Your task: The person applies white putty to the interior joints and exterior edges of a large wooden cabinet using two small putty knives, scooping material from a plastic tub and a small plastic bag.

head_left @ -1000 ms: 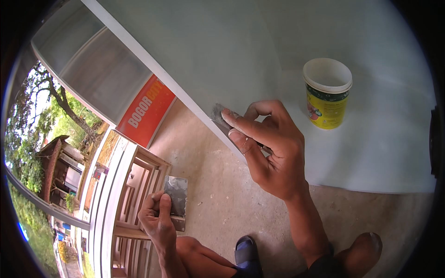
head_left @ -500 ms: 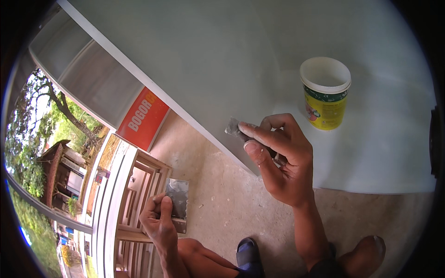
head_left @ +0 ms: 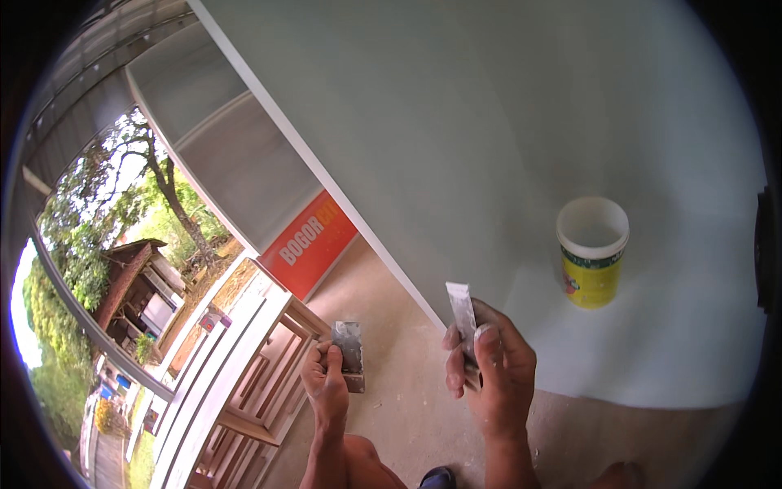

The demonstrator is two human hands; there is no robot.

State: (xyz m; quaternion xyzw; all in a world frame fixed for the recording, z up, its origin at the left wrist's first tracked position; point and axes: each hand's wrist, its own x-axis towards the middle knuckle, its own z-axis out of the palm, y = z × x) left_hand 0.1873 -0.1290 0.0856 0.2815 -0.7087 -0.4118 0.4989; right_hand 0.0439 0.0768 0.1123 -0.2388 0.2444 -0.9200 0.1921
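Note:
My left hand (head_left: 326,379) is closed on a flat, dark grey rectangular plate (head_left: 347,346) smeared with pale paste, the thumb lying across its face. In my right hand (head_left: 498,367) a narrow putty scraper (head_left: 461,314) is pinched upright between thumb and fingers, its whitish blade edge pointing up. Its lower part is hidden by the fingers. Beyond that hand stands a yellow plastic tub (head_left: 591,281) with a dark green band and a white rim, without a lid. The tub rests on a pale grey-green surface (head_left: 652,350), and neither hand touches it.
A large grey-green panel (head_left: 391,122) with a white edge rises before me. Left of it are a red-orange sign (head_left: 314,244), pale wooden slatted furniture (head_left: 244,350) and an outdoor view of trees. Under my hands lies a concrete floor (head_left: 411,407), with a dark sandal (head_left: 438,477) low in view.
My right hand has come down away from the panel, and the scraper has turned upright. The view has tilted up, so the tub and sign sit lower. The left hand still holds the plate.

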